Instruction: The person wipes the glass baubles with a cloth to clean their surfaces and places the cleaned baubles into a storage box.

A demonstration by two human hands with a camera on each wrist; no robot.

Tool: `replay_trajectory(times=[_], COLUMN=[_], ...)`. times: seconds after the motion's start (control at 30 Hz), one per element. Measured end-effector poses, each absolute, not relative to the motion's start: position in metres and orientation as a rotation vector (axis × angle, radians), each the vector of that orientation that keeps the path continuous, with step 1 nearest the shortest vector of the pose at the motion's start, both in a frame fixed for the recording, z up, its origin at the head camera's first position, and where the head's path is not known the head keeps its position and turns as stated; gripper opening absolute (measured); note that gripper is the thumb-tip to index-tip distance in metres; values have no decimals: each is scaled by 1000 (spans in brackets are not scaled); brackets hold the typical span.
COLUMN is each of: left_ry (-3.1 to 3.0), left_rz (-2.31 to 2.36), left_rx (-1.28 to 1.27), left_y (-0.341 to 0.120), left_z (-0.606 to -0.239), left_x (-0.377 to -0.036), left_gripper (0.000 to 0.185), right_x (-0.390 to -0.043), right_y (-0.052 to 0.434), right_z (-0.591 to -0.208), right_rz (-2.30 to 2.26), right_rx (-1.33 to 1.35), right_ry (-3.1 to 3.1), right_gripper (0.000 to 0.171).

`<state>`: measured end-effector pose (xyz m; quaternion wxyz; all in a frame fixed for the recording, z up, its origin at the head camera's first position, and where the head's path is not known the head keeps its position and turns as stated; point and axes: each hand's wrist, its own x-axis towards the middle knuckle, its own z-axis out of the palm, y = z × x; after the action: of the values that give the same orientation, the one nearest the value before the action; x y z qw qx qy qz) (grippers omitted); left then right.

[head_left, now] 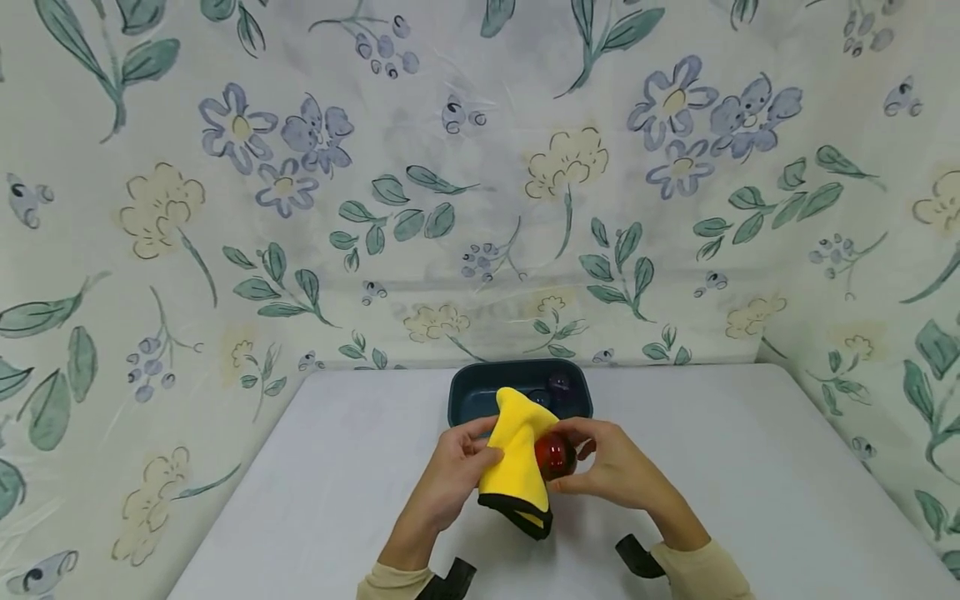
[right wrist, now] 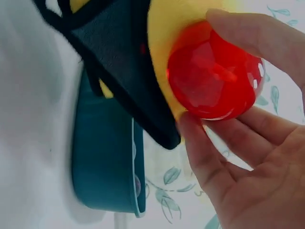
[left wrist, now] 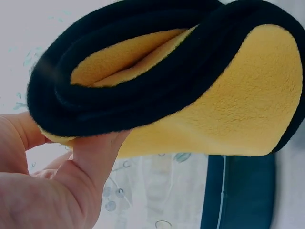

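Observation:
My left hand grips a folded yellow cloth with a black hem above the white table. The left wrist view shows the cloth pinched under my thumb. My right hand holds a shiny red ball between thumb and fingers, and the cloth presses against the ball's left side. In the right wrist view the red ball sits against the yellow cloth, with my fingers curled under it.
A dark teal tray stands just behind my hands at the table's back edge, with a dark purple ball inside it. The white table is backed and flanked by floral fabric walls.

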<state>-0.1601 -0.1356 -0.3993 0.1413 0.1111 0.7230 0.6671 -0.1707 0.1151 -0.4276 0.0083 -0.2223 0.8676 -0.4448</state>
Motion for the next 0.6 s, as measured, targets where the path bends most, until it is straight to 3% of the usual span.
replay_trajectory(times=[0.6], left_ry=[2147], left_rz=[1916], left_rx=[300], left_y=[-137], left_z=[-395], left_x=[-161], left_gripper=[53], right_x=[-166], right_y=[112], right_z=[-423], right_rz=[-1384], right_rx=[-818], right_ry=[2520], right_gripper=[60])
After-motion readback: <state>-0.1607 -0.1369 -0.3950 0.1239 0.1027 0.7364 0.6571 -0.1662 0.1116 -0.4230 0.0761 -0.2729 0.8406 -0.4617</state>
